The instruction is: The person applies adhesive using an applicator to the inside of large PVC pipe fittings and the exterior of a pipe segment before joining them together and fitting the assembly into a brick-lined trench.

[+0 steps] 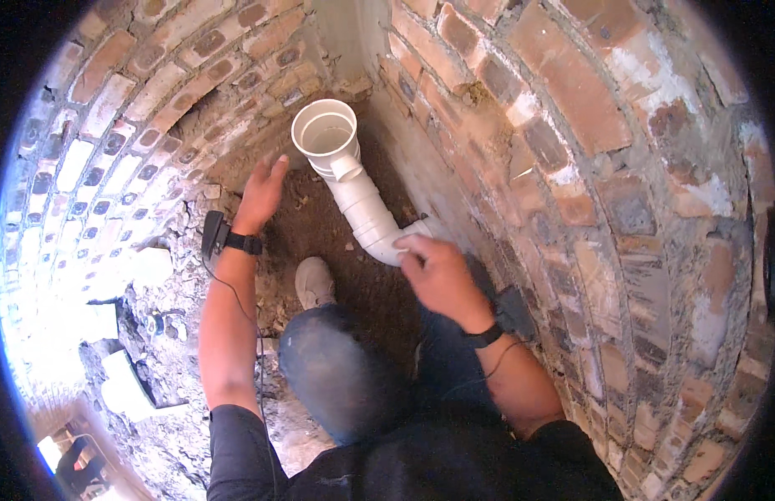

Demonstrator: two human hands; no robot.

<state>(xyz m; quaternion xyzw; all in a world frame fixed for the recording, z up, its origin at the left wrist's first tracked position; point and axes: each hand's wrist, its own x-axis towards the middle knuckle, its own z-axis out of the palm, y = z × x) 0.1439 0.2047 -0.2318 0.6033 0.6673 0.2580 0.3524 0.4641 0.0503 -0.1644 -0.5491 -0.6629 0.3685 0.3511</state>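
Note:
A white plastic drain pipe (pixel 358 204) stands in the corner, its wide open mouth tilted up toward me. Below the mouth is a short side stub, and lower down the pipe bends at an elbow toward the right wall. My right hand (pixel 442 275) is closed at this elbow, thumb and fingers on its edge; part of the bend is hidden behind it. Left of the pipe's mouth, my left hand (pixel 264 192) is held out with fingers stretched, apparently apart from the pipe and holding nothing.
Brick walls rise on the left (pixel 145 92) and right (pixel 563 125), meeting at the far corner. Dark loose soil (pixel 308 217) lies around the pipe. My shoe (pixel 315 282) and bent knee are close below it. Rubble and pale pieces (pixel 124 380) lie at the left.

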